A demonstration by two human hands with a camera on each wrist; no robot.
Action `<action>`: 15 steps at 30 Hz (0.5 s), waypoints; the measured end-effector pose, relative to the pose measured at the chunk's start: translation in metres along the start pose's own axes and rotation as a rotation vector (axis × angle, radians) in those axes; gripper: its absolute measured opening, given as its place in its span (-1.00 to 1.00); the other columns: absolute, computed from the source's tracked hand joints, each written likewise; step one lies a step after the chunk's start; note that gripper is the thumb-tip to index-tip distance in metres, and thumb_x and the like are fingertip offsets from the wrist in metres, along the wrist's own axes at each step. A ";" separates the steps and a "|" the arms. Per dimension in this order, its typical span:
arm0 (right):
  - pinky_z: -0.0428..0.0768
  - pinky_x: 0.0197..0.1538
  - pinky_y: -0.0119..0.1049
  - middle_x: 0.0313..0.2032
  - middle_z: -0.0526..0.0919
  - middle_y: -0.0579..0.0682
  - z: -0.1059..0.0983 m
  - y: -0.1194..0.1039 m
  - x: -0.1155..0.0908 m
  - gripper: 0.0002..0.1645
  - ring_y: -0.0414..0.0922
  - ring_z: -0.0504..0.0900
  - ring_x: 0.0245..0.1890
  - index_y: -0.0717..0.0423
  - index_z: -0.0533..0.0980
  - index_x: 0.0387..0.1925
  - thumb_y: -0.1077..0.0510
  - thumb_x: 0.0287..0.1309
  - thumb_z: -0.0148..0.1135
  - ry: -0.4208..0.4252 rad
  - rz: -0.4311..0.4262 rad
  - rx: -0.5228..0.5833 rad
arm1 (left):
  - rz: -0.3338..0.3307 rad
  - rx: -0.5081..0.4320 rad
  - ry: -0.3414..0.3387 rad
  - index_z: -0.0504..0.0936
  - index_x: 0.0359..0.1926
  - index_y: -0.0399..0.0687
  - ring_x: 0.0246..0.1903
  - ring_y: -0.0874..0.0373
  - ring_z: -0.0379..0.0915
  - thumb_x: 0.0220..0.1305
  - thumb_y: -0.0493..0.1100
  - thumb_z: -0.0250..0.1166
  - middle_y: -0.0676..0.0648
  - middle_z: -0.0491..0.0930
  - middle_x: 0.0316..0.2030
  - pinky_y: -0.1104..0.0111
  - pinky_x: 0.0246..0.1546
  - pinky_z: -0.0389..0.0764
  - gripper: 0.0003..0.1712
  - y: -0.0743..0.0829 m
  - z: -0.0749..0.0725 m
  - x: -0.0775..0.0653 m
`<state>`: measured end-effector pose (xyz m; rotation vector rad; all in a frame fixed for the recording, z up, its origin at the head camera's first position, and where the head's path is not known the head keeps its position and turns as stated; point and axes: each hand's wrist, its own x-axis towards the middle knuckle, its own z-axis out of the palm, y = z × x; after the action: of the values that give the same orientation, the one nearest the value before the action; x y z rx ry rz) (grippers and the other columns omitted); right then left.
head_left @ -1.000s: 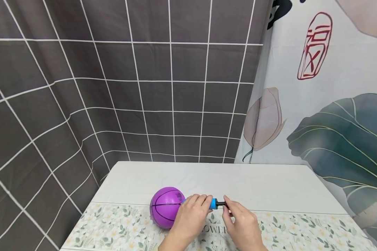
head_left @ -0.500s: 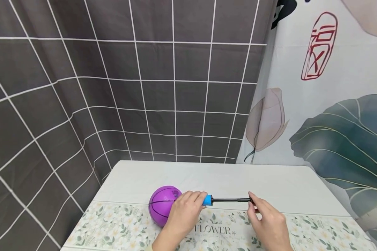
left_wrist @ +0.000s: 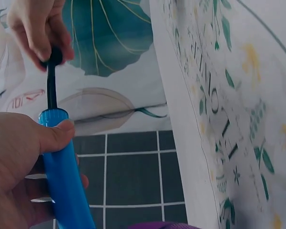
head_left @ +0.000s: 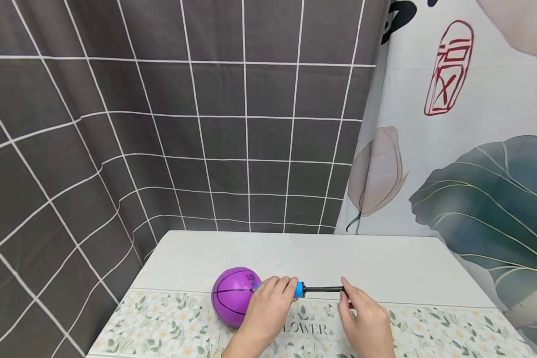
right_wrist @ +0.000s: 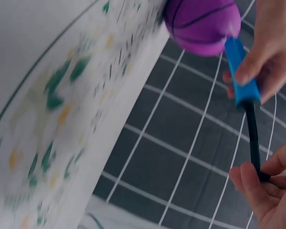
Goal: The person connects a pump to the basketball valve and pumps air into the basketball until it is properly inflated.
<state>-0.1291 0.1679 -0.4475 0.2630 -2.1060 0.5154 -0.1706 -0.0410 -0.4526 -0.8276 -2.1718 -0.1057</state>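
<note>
Holding a blue cylindrical hand pump (left_wrist: pixel 66 181) in the curled fingers of the left hand (head_left: pixel 270 308), just right of a purple ball (head_left: pixel 231 298) with black lines. Pinching its black knob (right_wrist: pixel 263 177) between thumb and fingertips of the right hand (head_left: pixel 366 318), farther right of the ball. Pointed tip-first at the ball, with a long axis running sideways from it and a slim black rod (head_left: pixel 324 289) partway out at the far end.

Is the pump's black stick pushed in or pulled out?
Pulled out, at least partly: a length of the black stick shows between the blue barrel and the right hand.
</note>
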 end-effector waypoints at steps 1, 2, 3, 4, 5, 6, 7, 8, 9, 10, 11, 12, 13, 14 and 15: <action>0.62 -0.51 -0.53 -0.36 0.78 0.13 0.002 -0.003 -0.001 -0.55 -0.18 0.70 -0.58 0.35 0.69 -0.10 0.48 -0.17 0.43 -0.002 -0.010 0.001 | 0.001 0.003 0.003 0.68 -0.02 -0.07 -0.23 0.18 0.63 0.03 0.00 0.53 0.03 0.70 -0.21 0.33 -0.05 0.70 -0.51 0.002 0.000 0.000; 0.61 -0.51 -0.55 -0.36 0.78 0.13 0.005 -0.007 -0.002 -0.55 -0.19 0.70 -0.58 0.35 0.69 -0.10 0.48 -0.18 0.44 -0.009 -0.018 0.005 | 0.003 0.003 0.004 0.68 -0.02 -0.07 -0.24 0.18 0.63 0.02 0.00 0.53 0.03 0.71 -0.21 0.33 -0.06 0.70 -0.51 0.004 0.000 0.001; 0.60 -0.52 -0.56 -0.36 0.78 0.13 0.007 -0.010 -0.003 -0.54 -0.20 0.69 -0.58 0.36 0.69 -0.10 0.48 -0.19 0.45 -0.009 -0.030 0.015 | 0.004 0.004 0.003 0.68 -0.02 -0.07 -0.24 0.18 0.63 0.03 0.01 0.53 0.04 0.71 -0.21 0.34 -0.06 0.70 -0.51 0.006 0.000 0.002; 0.60 -0.52 -0.57 -0.36 0.78 0.13 0.009 -0.013 -0.003 -0.55 -0.21 0.69 -0.59 0.37 0.69 -0.11 0.47 -0.19 0.46 -0.011 -0.041 0.022 | 0.007 0.004 0.004 0.69 -0.02 -0.07 -0.24 0.18 0.63 0.03 0.01 0.54 0.04 0.71 -0.21 0.34 -0.07 0.70 -0.51 0.008 0.000 0.002; 0.59 -0.53 -0.58 -0.36 0.78 0.13 0.011 -0.016 -0.004 -0.54 -0.22 0.68 -0.59 0.37 0.69 -0.11 0.47 -0.21 0.47 -0.017 -0.048 0.027 | 0.010 0.004 0.004 0.68 -0.02 -0.07 -0.24 0.18 0.63 0.03 0.01 0.54 0.05 0.71 -0.21 0.34 -0.08 0.70 -0.51 0.010 0.000 0.002; 0.57 -0.54 -0.59 -0.37 0.78 0.11 0.013 -0.018 -0.005 -0.54 -0.24 0.68 -0.59 0.36 0.69 -0.12 0.46 -0.21 0.47 -0.027 -0.052 0.031 | 0.013 0.007 0.007 0.68 -0.02 -0.07 -0.25 0.19 0.63 0.03 0.01 0.54 0.05 0.70 -0.21 0.34 -0.09 0.70 -0.51 0.011 0.000 0.003; 0.56 -0.54 -0.60 -0.37 0.78 0.10 0.014 -0.020 -0.005 -0.54 -0.25 0.67 -0.60 0.34 0.70 -0.12 0.45 -0.21 0.48 -0.037 -0.050 0.038 | 0.014 0.006 0.008 0.68 -0.03 -0.06 -0.25 0.19 0.63 0.03 0.02 0.54 0.06 0.70 -0.21 0.34 -0.09 0.70 -0.51 0.012 0.000 0.003; 0.56 -0.54 -0.60 -0.37 0.78 0.08 0.014 -0.021 -0.006 -0.54 -0.26 0.67 -0.60 0.32 0.70 -0.12 0.45 -0.21 0.50 -0.048 -0.047 0.046 | 0.016 0.002 0.005 0.68 -0.02 -0.06 -0.25 0.20 0.63 0.03 0.03 0.54 0.06 0.70 -0.21 0.35 -0.10 0.70 -0.50 0.013 0.001 0.002; 0.56 -0.54 -0.60 -0.37 0.78 0.06 0.015 -0.021 -0.006 -0.54 -0.27 0.67 -0.59 0.30 0.71 -0.12 0.44 -0.21 0.51 -0.056 -0.046 0.052 | 0.017 -0.001 0.004 0.68 -0.03 -0.05 -0.25 0.20 0.63 0.02 0.04 0.55 0.07 0.70 -0.21 0.36 -0.10 0.70 -0.50 0.013 0.001 0.002; 0.56 -0.53 -0.61 -0.36 0.78 0.04 0.014 -0.021 -0.006 -0.55 -0.28 0.67 -0.58 0.28 0.72 -0.12 0.42 -0.20 0.52 -0.066 -0.045 0.057 | 0.018 -0.009 0.001 0.69 -0.02 -0.04 -0.25 0.21 0.63 0.02 0.04 0.55 0.07 0.70 -0.21 0.37 -0.10 0.70 -0.50 0.013 0.002 0.002; 0.56 -0.51 -0.62 -0.36 0.78 0.02 0.013 -0.019 -0.006 -0.54 -0.29 0.68 -0.57 0.26 0.72 -0.12 0.41 -0.21 0.53 -0.075 -0.049 0.059 | 0.017 -0.020 -0.007 0.68 -0.02 -0.03 -0.23 0.22 0.64 0.01 0.04 0.56 0.08 0.70 -0.20 0.38 -0.09 0.69 -0.49 0.012 0.002 0.002; 0.57 -0.50 -0.63 -0.36 0.79 0.01 0.012 -0.017 -0.005 -0.55 -0.30 0.68 -0.56 0.25 0.72 -0.12 0.39 -0.20 0.52 -0.083 -0.052 0.058 | 0.015 -0.031 -0.016 0.68 -0.01 -0.02 -0.22 0.22 0.64 0.02 0.04 0.56 0.08 0.71 -0.19 0.38 -0.08 0.69 -0.49 0.011 0.002 0.001; 0.57 -0.48 -0.63 -0.35 0.79 0.01 0.011 -0.015 -0.004 -0.55 -0.29 0.69 -0.56 0.24 0.72 -0.12 0.39 -0.20 0.52 -0.082 -0.056 0.060 | 0.010 -0.046 -0.029 0.68 0.00 -0.01 -0.21 0.23 0.64 0.02 0.03 0.56 0.08 0.71 -0.18 0.39 -0.07 0.68 -0.49 0.009 0.001 0.001; 0.58 -0.47 -0.63 -0.35 0.79 0.01 0.009 -0.012 -0.003 -0.55 -0.28 0.70 -0.54 0.25 0.72 -0.12 0.39 -0.19 0.51 -0.081 -0.064 0.063 | 0.003 -0.061 -0.045 0.69 0.01 -0.01 -0.19 0.23 0.65 0.03 0.02 0.56 0.08 0.72 -0.16 0.39 -0.06 0.68 -0.49 0.007 0.000 0.001; 0.58 -0.46 -0.65 -0.35 0.79 0.02 0.007 -0.009 -0.002 -0.56 -0.27 0.70 -0.54 0.25 0.72 -0.13 0.40 -0.20 0.49 -0.074 -0.064 0.062 | -0.006 -0.075 -0.056 0.69 0.02 -0.01 -0.18 0.23 0.65 0.03 0.01 0.55 0.08 0.72 -0.15 0.38 -0.04 0.68 -0.49 0.005 -0.001 0.001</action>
<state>-0.1301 0.1571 -0.4503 0.3890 -2.1485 0.5405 -0.1672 -0.0366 -0.4520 -0.8760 -2.2342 -0.1690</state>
